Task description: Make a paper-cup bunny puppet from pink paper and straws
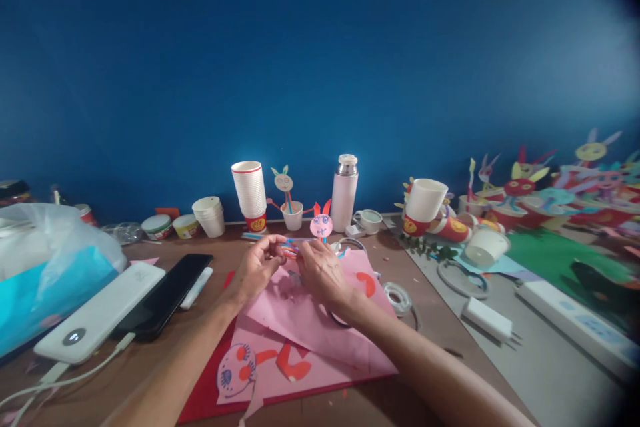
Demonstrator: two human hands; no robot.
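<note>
At the brown tabletop [440, 320], below a blue wall [320, 67]: two bare hands over pink paper [350, 347]. Left hand [260, 265] nearly closed, thumb and fingers pinching thin coloured strips [291, 248]. Right hand [323, 273], palm down, fingers bent and closed on the same strips. Strips lie between the fingertips, above the paper's far edge. Pink rabbit face [321, 225] just beyond the right hand, upright, ears red. Near edge of paper: cut-out face [235, 370], blue and orange marks. Farther back, stacked cups [250, 190] and pale flask [345, 197]. Off left, phone [163, 297] beside white power bank [103, 310].
</note>
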